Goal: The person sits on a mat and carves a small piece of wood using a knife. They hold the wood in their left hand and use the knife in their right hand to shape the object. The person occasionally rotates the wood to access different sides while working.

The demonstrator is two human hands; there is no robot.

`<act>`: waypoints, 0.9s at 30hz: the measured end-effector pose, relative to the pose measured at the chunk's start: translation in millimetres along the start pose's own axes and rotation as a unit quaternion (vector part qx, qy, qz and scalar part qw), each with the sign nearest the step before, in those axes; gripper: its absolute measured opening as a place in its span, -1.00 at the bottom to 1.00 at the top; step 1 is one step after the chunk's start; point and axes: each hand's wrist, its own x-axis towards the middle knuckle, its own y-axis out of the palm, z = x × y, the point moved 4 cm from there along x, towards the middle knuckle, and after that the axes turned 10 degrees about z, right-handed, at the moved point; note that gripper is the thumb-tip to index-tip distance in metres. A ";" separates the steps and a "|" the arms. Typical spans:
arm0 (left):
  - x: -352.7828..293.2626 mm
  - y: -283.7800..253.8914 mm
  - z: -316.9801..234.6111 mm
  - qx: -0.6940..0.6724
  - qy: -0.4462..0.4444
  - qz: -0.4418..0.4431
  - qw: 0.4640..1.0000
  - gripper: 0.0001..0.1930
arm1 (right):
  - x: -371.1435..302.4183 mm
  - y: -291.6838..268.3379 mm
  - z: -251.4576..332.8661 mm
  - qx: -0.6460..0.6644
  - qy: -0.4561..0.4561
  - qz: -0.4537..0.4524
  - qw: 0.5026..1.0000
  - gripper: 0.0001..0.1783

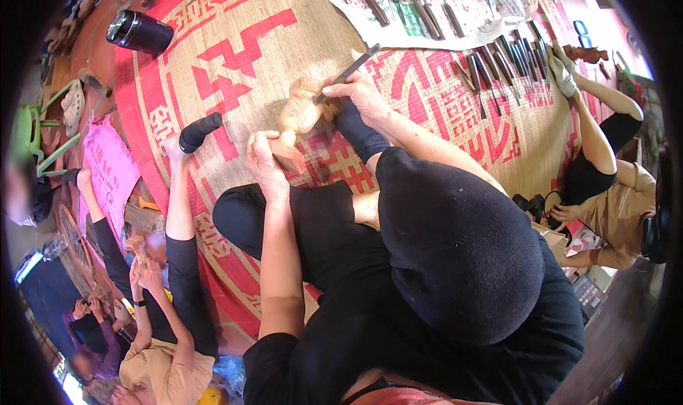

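A pale carved wooden figurine (299, 109) with a square base (288, 159) leans over the patterned mat in front of me. My left hand (267, 164) is closed around the base, thumb along its side. Closed at the figurine's far end, my right hand (361, 97) grips what looks like a flat dark file (359, 63). One end of it lies against the carved wood; the other points up and to the right. My foot in a dark sock (359, 129) sits right beside the figurine, under my right hand. The carving's details are too small to make out.
Several carving tools (501, 67) lie in a row at the far right, with more on a printed sheet (420, 31) behind. A black cylindrical container (140, 33) is at the far left. One person's hands (146, 273) hold wood at left; another person's gloved hand (562, 70) is at right.
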 end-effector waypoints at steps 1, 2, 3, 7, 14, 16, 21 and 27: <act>-0.6 0.0 -0.4 -0.001 -0.001 -0.004 1.000 -0.56 | -0.7 -2.3 2.0 0.009 0.009 -0.018 1.000 -0.83; 1.1 1.7 -1.3 0.013 0.008 0.001 1.000 -0.56 | -0.6 -6.4 5.7 0.019 0.015 -0.037 0.999 -0.84; 2.6 3.2 -2.0 0.026 0.017 0.006 1.000 -0.56 | 6.3 -16.2 -5.5 0.024 0.030 -0.023 0.999 -0.85; 2.1 -3.5 4.4 0.022 0.019 0.005 1.000 -0.56 | 3.1 -9.7 -10.7 0.029 0.030 -0.007 0.999 -0.85; 1.7 2.5 -0.9 -0.012 0.001 0.016 1.000 -0.60 | 7.1 -18.6 -16.6 0.043 0.024 -0.007 0.999 -0.74; 2.5 7.0 -5.1 -0.007 0.004 0.021 1.000 -0.60 | 8.1 -24.4 -19.9 0.070 0.033 -0.031 0.996 -0.73; 0.7 -1.3 2.1 -0.018 -0.005 0.012 1.000 -0.60 | -0.2 -5.1 -12.8 0.067 0.016 0.041 0.997 -0.78; 2.0 3.4 -2.3 -0.002 -0.002 0.015 1.000 -0.59 | 2.2 -15.4 -15.1 0.031 0.009 -0.042 0.999 -0.81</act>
